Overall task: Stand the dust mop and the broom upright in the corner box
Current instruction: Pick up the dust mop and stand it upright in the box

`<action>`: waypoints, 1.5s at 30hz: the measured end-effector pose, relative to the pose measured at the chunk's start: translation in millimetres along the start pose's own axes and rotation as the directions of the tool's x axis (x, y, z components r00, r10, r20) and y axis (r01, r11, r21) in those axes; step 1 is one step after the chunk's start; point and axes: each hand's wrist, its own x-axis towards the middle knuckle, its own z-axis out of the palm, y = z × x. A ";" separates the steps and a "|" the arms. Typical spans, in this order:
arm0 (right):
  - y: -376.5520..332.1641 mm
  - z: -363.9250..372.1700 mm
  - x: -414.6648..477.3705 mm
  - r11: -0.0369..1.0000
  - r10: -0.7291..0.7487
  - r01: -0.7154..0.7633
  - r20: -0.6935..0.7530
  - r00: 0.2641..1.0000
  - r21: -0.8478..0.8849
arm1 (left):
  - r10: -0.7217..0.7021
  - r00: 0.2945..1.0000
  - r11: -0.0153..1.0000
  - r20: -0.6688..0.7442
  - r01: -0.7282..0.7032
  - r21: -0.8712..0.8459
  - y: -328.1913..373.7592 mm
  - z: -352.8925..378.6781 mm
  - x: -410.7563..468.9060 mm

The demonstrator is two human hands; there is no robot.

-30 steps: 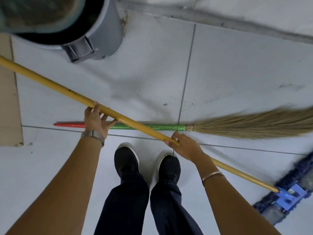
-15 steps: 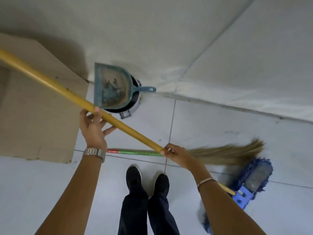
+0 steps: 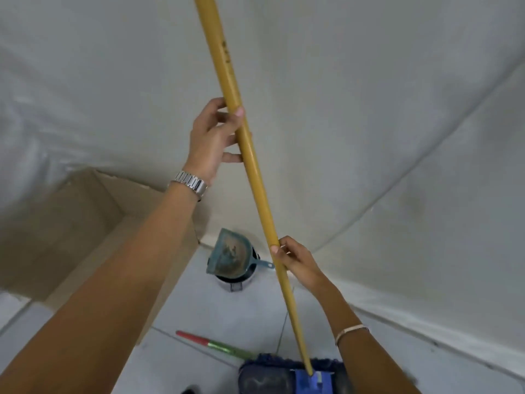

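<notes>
The dust mop has a long yellow handle (image 3: pixel 257 177) and a dark blue head (image 3: pixel 272 376) at the bottom of the view. It stands nearly upright, tilted a little left at the top. My left hand (image 3: pixel 211 140) grips the handle high up. My right hand (image 3: pixel 295 260) grips it lower down. The broom lies on the floor; only its red and green handle (image 3: pixel 210 344) shows, and its bristles are hidden behind the mop head. The open cardboard box (image 3: pixel 93 231) stands in the corner at left, behind my left forearm.
A teal dustpan (image 3: pixel 231 255) rests on top of a grey bin (image 3: pixel 235 281) against the wall, right of the box. White walls meet the tiled floor along the right side.
Both hands have swung the mop from a low slant to nearly upright. Its head has come in front of my feet, over the broom. The view has tilted up toward the walls.
</notes>
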 end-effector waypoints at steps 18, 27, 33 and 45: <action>-179.8 247.2 58.2 0.962 -0.255 0.252 0.019 0.967 0.104 | 0.118 0.917 0.963 0.382 -0.200 0.180 166.0 -223.0 6.0; -208.1 329.9 169.3 0.978 -0.204 0.201 0.053 0.978 0.051 | 0.064 0.899 0.919 0.433 -0.223 0.327 144.4 -314.5 83.4; -214.7 364.3 285.9 0.985 -0.170 0.169 0.046 0.984 0.034 | 0.043 0.929 0.930 0.368 -0.172 0.326 101.5 -368.2 181.7; -187.3 414.6 509.1 0.988 -0.061 0.059 -0.010 0.998 -0.144 | 0.057 0.956 0.948 0.289 -0.143 0.284 -30.7 -445.2 363.4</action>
